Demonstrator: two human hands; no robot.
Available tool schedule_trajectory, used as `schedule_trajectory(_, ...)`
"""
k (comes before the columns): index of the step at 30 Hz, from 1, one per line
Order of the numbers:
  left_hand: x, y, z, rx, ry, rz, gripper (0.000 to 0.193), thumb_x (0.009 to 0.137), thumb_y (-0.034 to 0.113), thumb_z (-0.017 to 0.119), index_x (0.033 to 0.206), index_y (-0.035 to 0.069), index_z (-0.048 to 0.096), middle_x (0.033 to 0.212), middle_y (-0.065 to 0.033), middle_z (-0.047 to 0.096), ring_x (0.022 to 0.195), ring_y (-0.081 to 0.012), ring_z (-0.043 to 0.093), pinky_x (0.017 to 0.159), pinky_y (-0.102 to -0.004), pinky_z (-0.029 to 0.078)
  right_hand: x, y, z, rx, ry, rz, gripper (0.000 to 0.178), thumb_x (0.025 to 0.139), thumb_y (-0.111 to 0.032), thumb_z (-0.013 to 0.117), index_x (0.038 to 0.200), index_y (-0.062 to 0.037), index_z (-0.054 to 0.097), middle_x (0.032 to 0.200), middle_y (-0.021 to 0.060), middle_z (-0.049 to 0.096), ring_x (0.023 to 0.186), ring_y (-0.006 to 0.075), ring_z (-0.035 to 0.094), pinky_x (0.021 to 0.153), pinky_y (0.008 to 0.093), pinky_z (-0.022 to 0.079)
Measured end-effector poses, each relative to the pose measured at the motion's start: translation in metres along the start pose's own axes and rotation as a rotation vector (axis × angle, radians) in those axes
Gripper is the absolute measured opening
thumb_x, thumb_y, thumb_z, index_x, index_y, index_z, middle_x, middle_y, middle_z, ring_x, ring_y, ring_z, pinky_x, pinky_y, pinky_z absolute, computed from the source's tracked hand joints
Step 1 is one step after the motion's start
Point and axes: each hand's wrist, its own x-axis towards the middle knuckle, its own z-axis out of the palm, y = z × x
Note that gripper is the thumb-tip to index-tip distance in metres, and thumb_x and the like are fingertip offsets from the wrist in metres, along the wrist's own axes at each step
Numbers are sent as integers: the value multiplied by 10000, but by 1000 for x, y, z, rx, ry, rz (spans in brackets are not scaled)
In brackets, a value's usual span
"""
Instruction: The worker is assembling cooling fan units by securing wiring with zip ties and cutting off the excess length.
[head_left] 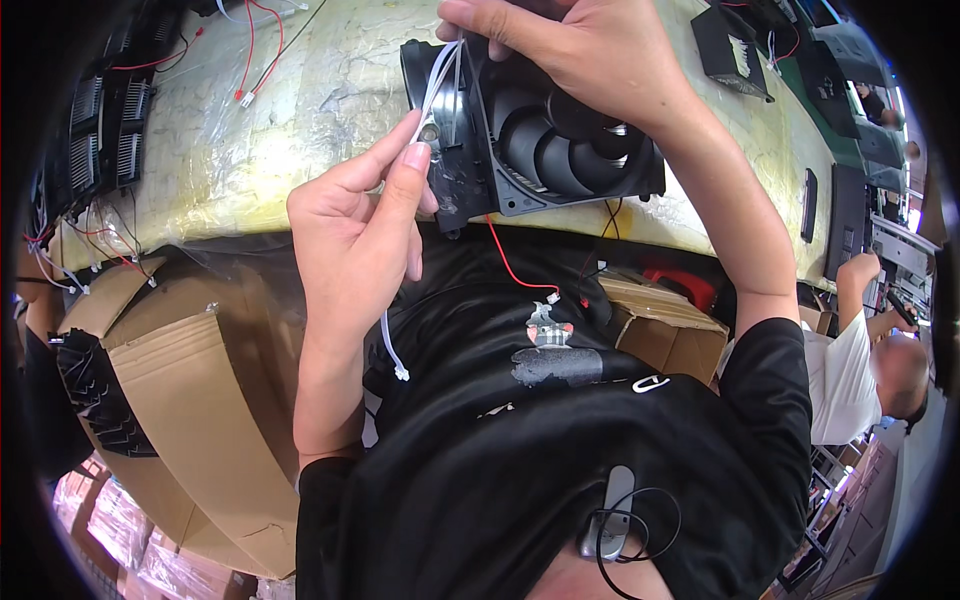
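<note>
A bundle of thin white wires [440, 84] is pinched between the thumb and fingers of my left hand [355, 215]. The strands run upward along a black fan unit [510, 208], which lies on the table's near edge with its round blades showing. Below my left hand hangs a white lead [388, 342] with a small connector. My right hand [575, 45] reaches across the top of the fan unit, its fingers bent closed where the wires' upper part ends. What those fingers hold is hidden. A red wire [503, 262] with a white plug dangles from the unit's front.
The film-covered table [250, 150] carries black finned parts [95, 140] at left and a black box-shaped part [733, 55] at far right. Cardboard boxes [205, 390] stand below, left and right. At right is another person in white [845, 375].
</note>
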Motion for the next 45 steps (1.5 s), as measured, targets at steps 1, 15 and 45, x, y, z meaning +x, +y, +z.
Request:
schedule_trajectory(1, 0, 0, 0, -1, 2, -1, 290, 958, 83, 596, 1225, -24, 626, 683, -55, 605, 396, -42, 457, 352, -183, 332, 0, -1, 0, -3, -3, 11, 190, 915, -50, 641, 1052, 74, 685, 864, 89, 721, 755, 83, 638, 678, 221, 514)
schedule_trajectory(15, -11, 26, -1, 26, -151, -137, 349, 999, 151, 538, 1286, -46, 562, 822, -121, 701, 658, -117, 663, 606, -222, 542, -28, -18, 5, -449, -92, -240, 135, 802, -110, 715, 882, -2, 723, 948, 154, 631, 829, 312, 615, 718, 363, 487)
schedule_trajectory(45, 19, -2, -18, -326, -242, -134, 201, 917, 83, 652, 1056, -62, 655, 966, -196, 702, 618, -191, 696, 501, -237, 531, -39, -25, 2, -626, -196, -305, 316, 820, -109, 662, 1132, -56, 673, 786, 71, 665, 800, 230, 615, 861, 362, 390)
